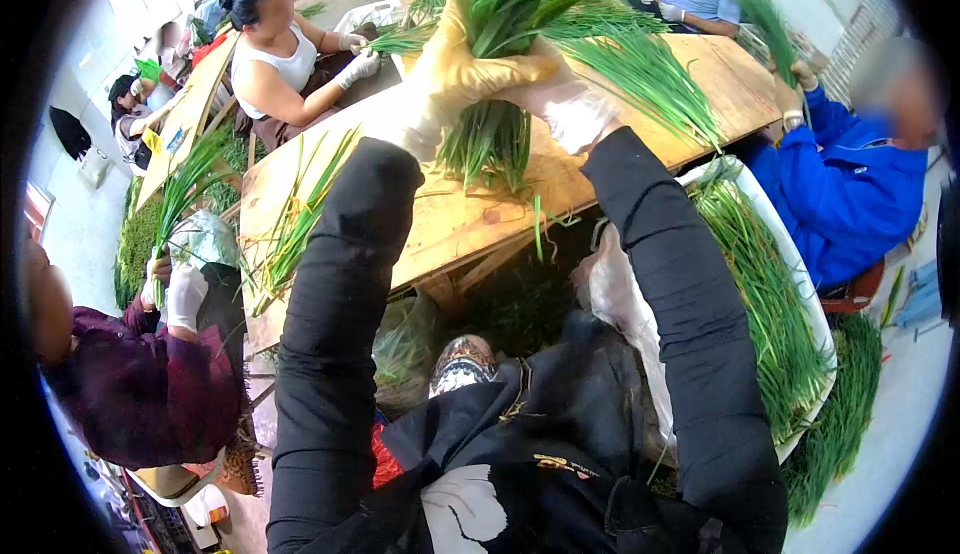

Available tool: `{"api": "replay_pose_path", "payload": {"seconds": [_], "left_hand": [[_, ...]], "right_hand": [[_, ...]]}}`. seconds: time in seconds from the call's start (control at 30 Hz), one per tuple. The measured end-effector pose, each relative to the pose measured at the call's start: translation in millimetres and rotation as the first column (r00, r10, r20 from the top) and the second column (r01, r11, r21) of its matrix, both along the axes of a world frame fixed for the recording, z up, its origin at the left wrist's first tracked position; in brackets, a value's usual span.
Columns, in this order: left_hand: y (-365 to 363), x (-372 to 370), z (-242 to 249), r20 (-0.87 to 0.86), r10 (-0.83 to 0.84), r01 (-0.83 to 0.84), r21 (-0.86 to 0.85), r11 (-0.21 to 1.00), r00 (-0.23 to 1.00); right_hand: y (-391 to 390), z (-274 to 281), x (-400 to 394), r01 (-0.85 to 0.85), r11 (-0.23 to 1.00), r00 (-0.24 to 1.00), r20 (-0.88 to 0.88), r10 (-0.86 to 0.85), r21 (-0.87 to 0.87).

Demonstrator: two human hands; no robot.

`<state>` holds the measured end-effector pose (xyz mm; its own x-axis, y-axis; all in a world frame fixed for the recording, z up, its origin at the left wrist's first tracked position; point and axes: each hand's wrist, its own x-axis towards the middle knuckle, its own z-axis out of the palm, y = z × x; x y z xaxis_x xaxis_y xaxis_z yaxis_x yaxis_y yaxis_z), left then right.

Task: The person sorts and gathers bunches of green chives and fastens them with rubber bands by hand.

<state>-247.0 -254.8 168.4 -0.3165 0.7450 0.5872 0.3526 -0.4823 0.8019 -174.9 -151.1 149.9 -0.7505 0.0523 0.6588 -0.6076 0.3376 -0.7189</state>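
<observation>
A thick bunch of green chives (487, 144) stands upright in front of me, above the near part of the wooden table (440, 229). My left hand (450, 74), in a yellow-stained glove, is wrapped round its middle from the left. From the right, my right hand (565, 99), in a whitish glove, grips the same bunch; its fingers partly disappear behind the leaves. The leaf tops spread above both hands, and the cut ends hang below them. A few loose strands lie on the table edge beneath.
Loose chives (640, 79) cover the table's far right, with a yellowing pile (300, 229) at its left. A white tub (825, 339) full of chives stands by my right arm. Co-workers sit around: one in maroon (150, 384), one in blue (840, 194), one in a white top (275, 79).
</observation>
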Motion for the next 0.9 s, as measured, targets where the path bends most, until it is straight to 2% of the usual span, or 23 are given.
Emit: {"api": "replay_pose_path", "payload": {"seconds": [0.03,0.07,0.1,0.13,0.17,0.23,0.27,0.3,0.33,0.37,0.4,0.43,0.5,0.53,0.57,0.63,0.7,0.73,0.8,0.83,0.87,0.9], "left_hand": [[2.1,3.8,6.6,-0.004,-0.033,0.032,-0.041,0.999,0.999],[6.2,8.8,13.4,0.195,-0.396,0.367,0.171,0.914,0.897],[-1.4,10.3,17.4,0.098,-0.146,0.144,0.034,0.989,0.984],[-16.5,25.8,34.0,-0.026,0.085,-0.087,-0.105,0.991,0.996],[-24.5,33.7,36.9,0.055,0.041,-0.037,-0.082,0.996,0.998],[-15.3,33.3,20.5,0.048,0.199,-0.204,0.181,0.962,0.979],[-30.4,52.7,26.9,-0.122,0.426,-0.433,-0.034,0.901,0.896],[-4.1,8.1,-18.0,-0.307,0.638,-0.681,-0.046,0.731,0.706],[-8.9,3.7,-26.8,-0.167,0.612,-0.617,0.026,0.786,0.773],[-15.4,11.5,-21.9,-0.027,0.561,-0.555,0.115,0.824,0.827],[-23.9,20.2,-19.2,0.137,0.568,-0.581,0.082,0.810,0.811],[-37.6,27.5,-8.5,0.218,0.539,-0.566,0.088,0.820,0.814],[-68.3,28.5,-2.2,0.276,0.485,-0.552,0.274,0.788,0.830],[-86.4,40.4,7.7,0.402,0.362,-0.486,0.267,0.832,0.841],[-106.3,53.3,12.2,0.521,0.235,-0.418,0.266,0.869,0.820],[-141.0,57.2,-1.7,0.675,0.105,-0.455,0.366,0.812,0.730],[-177.5,51.5,-28.1,0.634,-0.071,-0.335,0.496,0.801,0.770],[-193.2,58.3,-38.2,0.653,-0.027,-0.383,0.477,0.791,0.757],[-224.6,61.3,-64.8,0.728,0.073,-0.517,0.409,0.752,0.682],[-239.3,59.3,-81.3,0.779,0.126,-0.603,0.360,0.712,0.614],[-247.4,68.6,-91.1,0.812,0.034,-0.564,0.374,0.736,0.583],[-256.8,73.8,-102.2,0.809,0.052,-0.576,0.369,0.729,0.585]], "right_hand": [[-0.5,0.4,-0.3,-0.013,0.999,1.000,0.015,0.014,-0.033],[-1.8,0.7,-1.5,-0.039,0.994,0.999,0.034,0.043,-0.099],[-3.5,0.6,-2.2,-0.080,0.982,0.995,0.050,0.090,-0.174],[-4.4,1.3,-4.6,-0.147,0.940,0.984,0.053,0.172,-0.309],[-3.8,0.1,-7.2,-0.229,0.857,0.960,0.040,0.278,-0.462],[-9.0,-7.2,-8.7,-0.320,0.656,0.894,0.011,0.448,-0.684],[-16.3,-11.6,-2.5,-0.284,0.640,0.889,0.052,0.454,-0.714],[-27.7,-8.5,8.9,-0.092,0.864,0.940,0.244,0.240,-0.495],[-39.2,-5.2,20.4,0.100,0.973,0.924,0.383,-0.014,-0.206],[-48.3,-2.5,31.7,0.394,0.809,0.738,0.374,-0.561,0.436],[-43.9,-17.9,36.7,0.382,0.861,0.841,0.260,-0.475,0.336],[-43.4,-28.1,43.0,0.338,0.902,0.890,0.222,-0.399,0.268],[-26.7,-77.0,40.6,0.210,0.922,0.787,0.503,-0.358,0.326],[-24.5,-100.7,47.0,0.294,0.896,0.875,0.284,-0.393,0.334],[-30.4,-120.0,61.0,0.376,0.870,0.910,0.052,-0.412,0.318],[-54.7,-130.1,96.1,0.554,0.799,0.701,0.389,-0.598,0.232],[-62.7,-157.4,131.0,0.474,0.876,0.736,0.506,-0.450,0.090],[-72.2,-156.0,149.1,0.462,0.852,0.686,0.510,-0.519,0.246],[-84.3,-173.0,181.3,0.450,0.767,0.703,0.349,-0.620,0.458],[-84.6,-190.3,193.4,0.470,0.717,0.758,0.182,-0.627,0.515],[-89.0,-179.8,209.8,0.448,0.731,0.790,0.153,-0.593,0.515],[-78.2,-199.0,215.8,0.468,0.717,0.814,0.064,-0.578,0.517]]}}
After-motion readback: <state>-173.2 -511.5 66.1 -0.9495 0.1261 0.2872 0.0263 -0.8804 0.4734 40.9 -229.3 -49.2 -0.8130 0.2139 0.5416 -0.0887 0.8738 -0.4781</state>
